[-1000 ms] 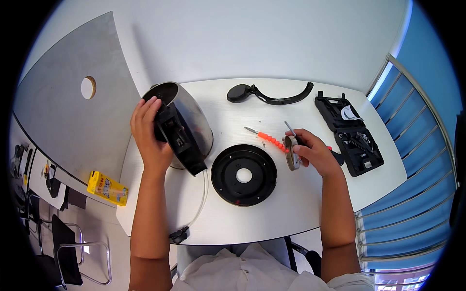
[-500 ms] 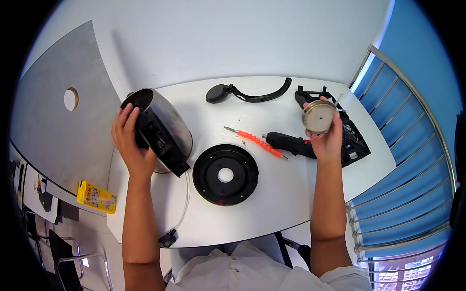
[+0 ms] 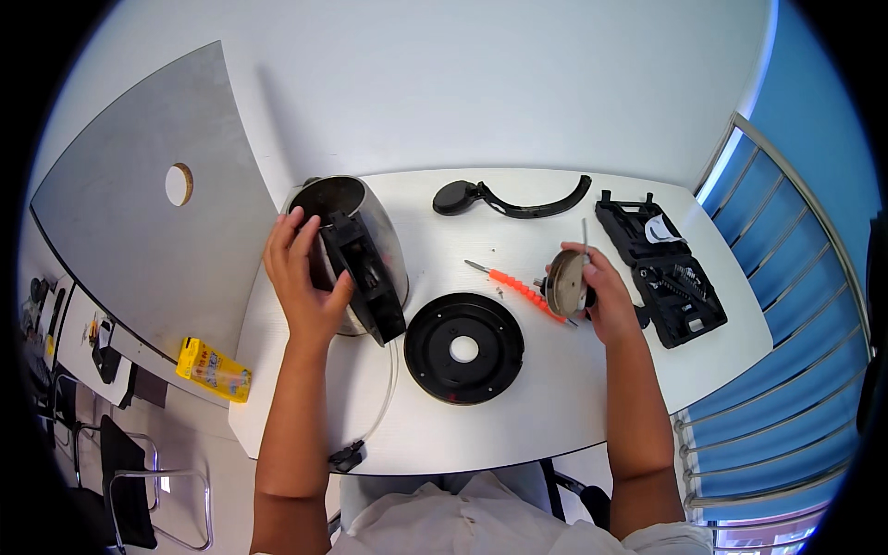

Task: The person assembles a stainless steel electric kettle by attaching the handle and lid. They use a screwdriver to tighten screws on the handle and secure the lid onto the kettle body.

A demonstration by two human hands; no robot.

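Observation:
A steel electric kettle body (image 3: 387,231), open at the top, stands tilted at the table's left. Its black plastic handle part (image 3: 368,282) faces me. My left hand (image 3: 305,282) grips the kettle by the side, fingers at the rim and thumb against the handle part. Over on the right, my right hand (image 3: 606,296) holds a round metal disc (image 3: 566,282) edge-on above the table; a thin rod stands up from it. Between the hands lies a black round kettle base (image 3: 430,347) with a central hole. A screwdriver with an orange flexible shaft (image 3: 518,287) is left of the disc.
A black curved strip with a round lid (image 3: 532,211) lies at the back. An open black tool case (image 3: 680,287) is at the right, beside a metal railing (image 3: 795,171). A pale cord (image 3: 393,388) runs to a black plug (image 3: 348,457); a yellow package (image 3: 215,370) is far left.
My right hand has lowered and turned the metal disc from face-on to nearly edge-on, bringing it nearer the orange shaft. My left hand stays at the kettle. The whole view has shifted.

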